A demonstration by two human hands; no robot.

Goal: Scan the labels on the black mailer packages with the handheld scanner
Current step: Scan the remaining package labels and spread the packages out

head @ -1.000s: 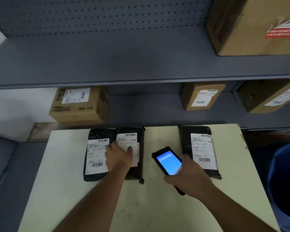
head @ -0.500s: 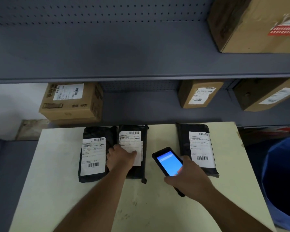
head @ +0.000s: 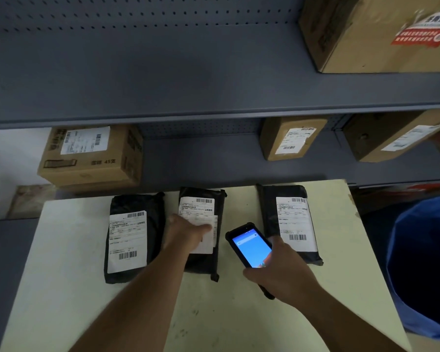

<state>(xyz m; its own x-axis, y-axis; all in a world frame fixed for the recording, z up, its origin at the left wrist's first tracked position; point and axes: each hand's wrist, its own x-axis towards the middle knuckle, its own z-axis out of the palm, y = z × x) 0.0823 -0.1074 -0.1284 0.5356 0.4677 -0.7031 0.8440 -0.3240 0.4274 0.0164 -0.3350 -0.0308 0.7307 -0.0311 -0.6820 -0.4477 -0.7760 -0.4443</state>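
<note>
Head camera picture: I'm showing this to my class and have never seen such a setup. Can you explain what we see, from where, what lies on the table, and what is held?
The view comes from a camera worn on a person's head, looking forward and down at their own bare arms. There is no robot.

On the pale table lie three black mailers, each with a white label: left mailer, middle mailer, right mailer. The left hand rests flat on the middle mailer's label. The right hand holds a handheld scanner with a lit blue screen. Behind are grey shelves holding cardboard boxes; a blue bin stands at right.
</note>
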